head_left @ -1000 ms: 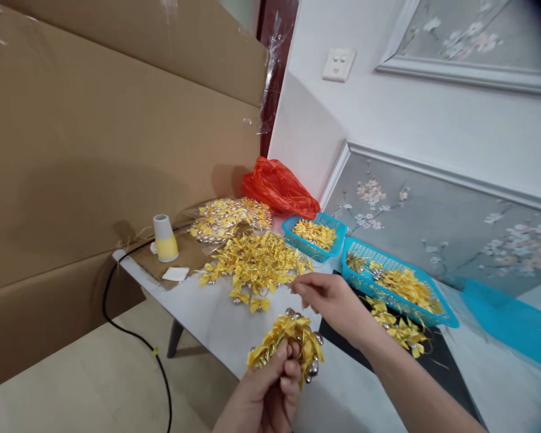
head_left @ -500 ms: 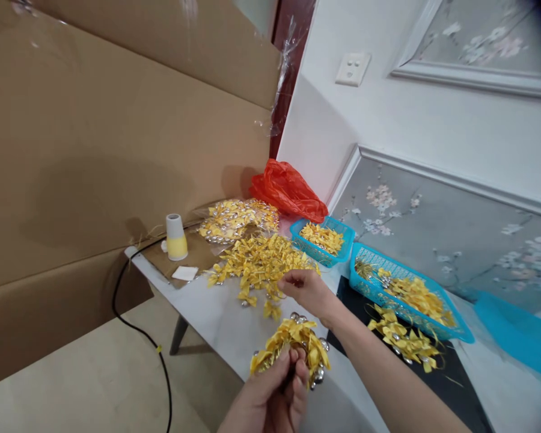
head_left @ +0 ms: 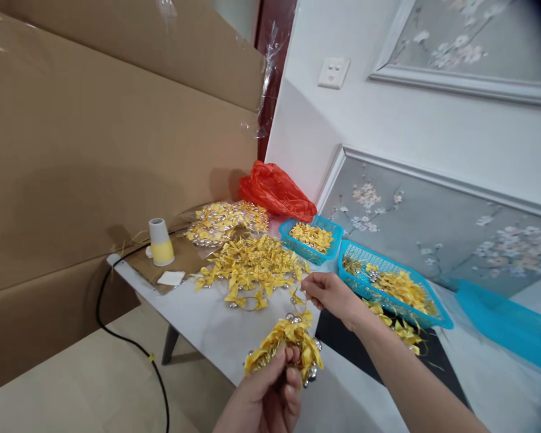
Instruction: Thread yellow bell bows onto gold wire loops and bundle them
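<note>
The left hand point(head_left: 265, 394) rises fist-up at the tabletop's point(head_left: 207, 319) near edge, fingers clamped on a bunch of yellow bows point(head_left: 286, 343). The right hand point(head_left: 329, 291), arm outstretched, pinches one bow point(head_left: 297, 297) just above it.

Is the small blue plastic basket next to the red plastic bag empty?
No, the small blue plastic basket beside the red plastic bag holds a heap of yellow ribbon bows.

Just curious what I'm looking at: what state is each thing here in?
Left hand: closed around a bunch of yellow bows.
Right hand: pinching one bow.
Loose bows: heaped on table.
Small basket: part filled.
Large basket: part filled.
Cup: upside down.
</note>
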A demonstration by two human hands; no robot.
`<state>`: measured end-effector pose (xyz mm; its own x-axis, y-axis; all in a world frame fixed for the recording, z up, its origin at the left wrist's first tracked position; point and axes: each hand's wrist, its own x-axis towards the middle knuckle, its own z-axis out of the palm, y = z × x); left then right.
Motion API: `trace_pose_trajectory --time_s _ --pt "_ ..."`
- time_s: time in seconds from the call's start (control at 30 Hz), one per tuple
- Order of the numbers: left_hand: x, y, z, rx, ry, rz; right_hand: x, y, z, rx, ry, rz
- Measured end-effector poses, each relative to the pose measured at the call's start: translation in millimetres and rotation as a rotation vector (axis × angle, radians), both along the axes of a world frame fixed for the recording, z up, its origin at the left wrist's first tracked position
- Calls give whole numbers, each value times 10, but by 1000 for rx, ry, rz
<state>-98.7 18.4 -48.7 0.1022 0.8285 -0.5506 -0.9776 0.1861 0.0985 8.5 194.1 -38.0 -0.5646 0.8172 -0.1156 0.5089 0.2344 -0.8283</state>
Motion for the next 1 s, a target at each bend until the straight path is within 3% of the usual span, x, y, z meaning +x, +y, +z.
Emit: trace_pose_trajectory --time_s 0.2,0.37,0.57,0.77,1.0 --pt "-17 19 46 -6 25 11 137 77 -65 37 -139 -53" --pt "-13 43 72 -20 46 33 48 265 -134 49 -172 -120" --pt "-19 57 112 -35 71 44 -55 353 -211 -26 -208 -25" --pt "-27 82 118 -40 77 44 143 179 -73 116 -197 9" --pt "27 114 67 -29 104 88 394 -115 229 219 -102 56"
